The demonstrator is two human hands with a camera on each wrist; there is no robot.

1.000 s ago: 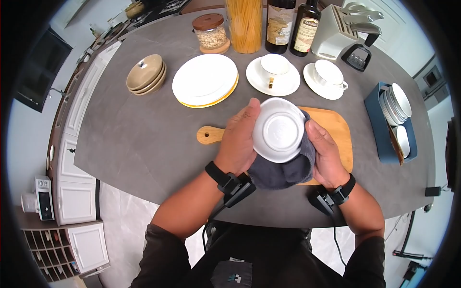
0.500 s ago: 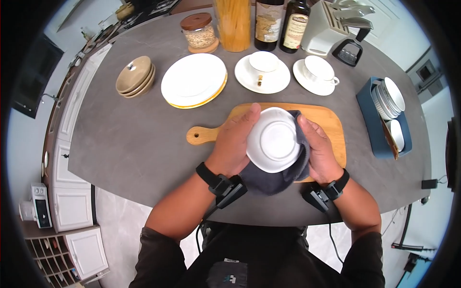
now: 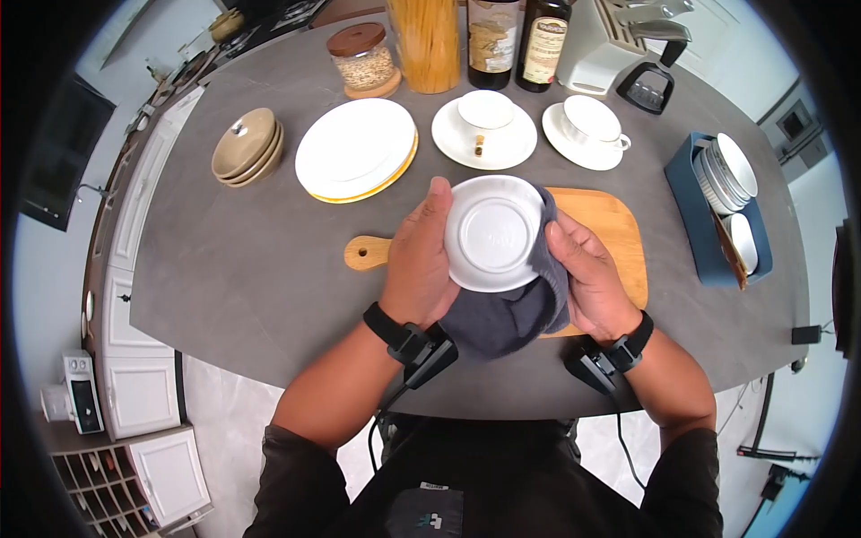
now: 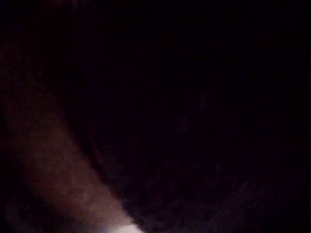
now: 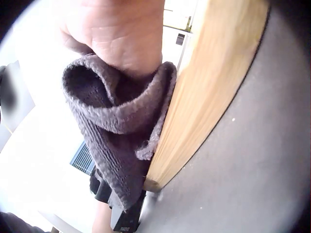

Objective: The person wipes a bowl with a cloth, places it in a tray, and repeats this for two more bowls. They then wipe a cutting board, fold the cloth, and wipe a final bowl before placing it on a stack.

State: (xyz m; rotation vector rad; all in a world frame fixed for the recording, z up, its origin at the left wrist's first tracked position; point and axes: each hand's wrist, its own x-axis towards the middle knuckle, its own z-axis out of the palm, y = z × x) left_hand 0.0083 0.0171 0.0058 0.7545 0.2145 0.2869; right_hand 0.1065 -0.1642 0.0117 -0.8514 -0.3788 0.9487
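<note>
A small white bowl (image 3: 493,238) is held up in front of the body, its underside and foot ring facing the head camera. My left hand (image 3: 418,260) grips its left side, thumb along the rim. On the other side my right hand (image 3: 595,278) holds the bowl's edge through a dark grey cloth (image 3: 504,321), which hangs below the bowl. In the right wrist view the cloth (image 5: 116,116) bunches in folds under the hand. The left wrist view is almost black. Beneath the hands lies a wooden cutting board (image 3: 614,235).
Behind are stacked tan bowls (image 3: 244,143), white plates (image 3: 354,148) and two cups on saucers (image 3: 484,148). A blue bin (image 3: 695,215) with dishes stands right. At the back are a jar (image 3: 363,67), spaghetti, bottles (image 3: 541,49) and a knife block (image 3: 592,45).
The bowl has shifted left and tilted between the hands, with its underside still toward the head camera. Both hands keep their hold, and the head view has moved slightly.
</note>
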